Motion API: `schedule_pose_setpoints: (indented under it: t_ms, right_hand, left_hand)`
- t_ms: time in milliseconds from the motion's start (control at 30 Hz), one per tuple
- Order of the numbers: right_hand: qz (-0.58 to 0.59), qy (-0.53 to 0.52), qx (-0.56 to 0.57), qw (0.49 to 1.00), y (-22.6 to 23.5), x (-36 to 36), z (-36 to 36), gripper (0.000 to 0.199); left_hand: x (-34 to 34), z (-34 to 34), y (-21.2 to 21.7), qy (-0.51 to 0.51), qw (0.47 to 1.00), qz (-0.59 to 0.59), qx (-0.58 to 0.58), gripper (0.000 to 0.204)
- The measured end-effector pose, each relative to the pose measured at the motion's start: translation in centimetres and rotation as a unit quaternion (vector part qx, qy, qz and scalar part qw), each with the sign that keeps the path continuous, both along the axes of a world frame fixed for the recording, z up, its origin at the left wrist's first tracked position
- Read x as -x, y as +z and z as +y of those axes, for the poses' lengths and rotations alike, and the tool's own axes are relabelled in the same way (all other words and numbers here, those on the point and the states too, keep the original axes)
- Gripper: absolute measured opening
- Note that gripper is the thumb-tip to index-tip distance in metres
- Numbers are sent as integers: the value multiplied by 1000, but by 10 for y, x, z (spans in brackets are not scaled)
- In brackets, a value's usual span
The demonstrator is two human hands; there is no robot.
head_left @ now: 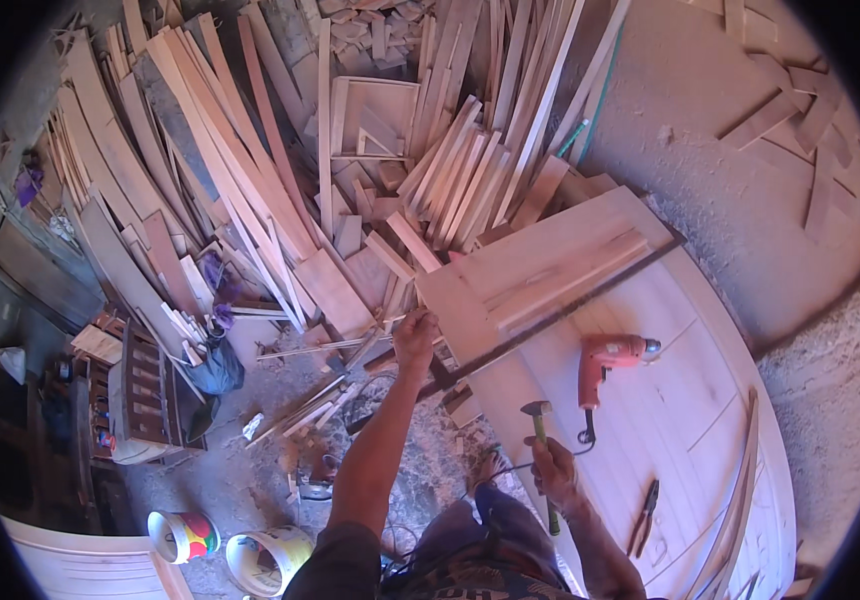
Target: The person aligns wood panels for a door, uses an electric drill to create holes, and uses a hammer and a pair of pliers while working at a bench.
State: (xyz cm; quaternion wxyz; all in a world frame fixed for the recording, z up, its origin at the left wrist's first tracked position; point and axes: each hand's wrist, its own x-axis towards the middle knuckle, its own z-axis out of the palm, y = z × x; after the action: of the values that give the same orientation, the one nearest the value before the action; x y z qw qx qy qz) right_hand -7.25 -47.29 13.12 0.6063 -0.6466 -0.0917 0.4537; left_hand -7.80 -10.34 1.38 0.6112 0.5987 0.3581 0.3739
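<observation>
My right hand is wrapped round the green handle of a hammer, its head pointing up and away from me over the near edge of a large pale wooden panel. My left hand is closed at the left side of a panelled wooden board; what its fingers hold is hidden. Close to that hand is the end of a long dark metal bar, which looks like a bar clamp and runs along the board's edge. A red power drill lies on the panel, and so do pliers.
Long planks and short offcuts fill the floor ahead and to the left. Two white buckets stand at lower left, near a slatted wooden piece. The drill's cord crosses the panel's near edge. Curved wooden strips lie at right.
</observation>
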Motion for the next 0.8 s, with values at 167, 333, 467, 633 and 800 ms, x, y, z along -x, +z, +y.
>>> schedule_pose_setpoints:
  t_ms: [167,333,467,633,800]
  right_hand:
    - [10,8,33,999,3,-42,22,35]
    - [12,-10,70,997,3,-69,30,38]
    - [12,-36,38,999,-4,-89,47,35]
    - [-53,-55,46,996,-4,-112,81,28]
    - [-42,-75,28,996,1,-126,121,29]
  left_hand:
    - [-74,31,-23,12,988,86,-128,24]
    - [-115,57,-50,-4,971,160,-179,24]
    - [-117,74,-60,8,952,183,-246,22]
    - [-130,58,-43,8,928,250,-275,22]
    - [-130,60,-42,15,932,249,-264,22]
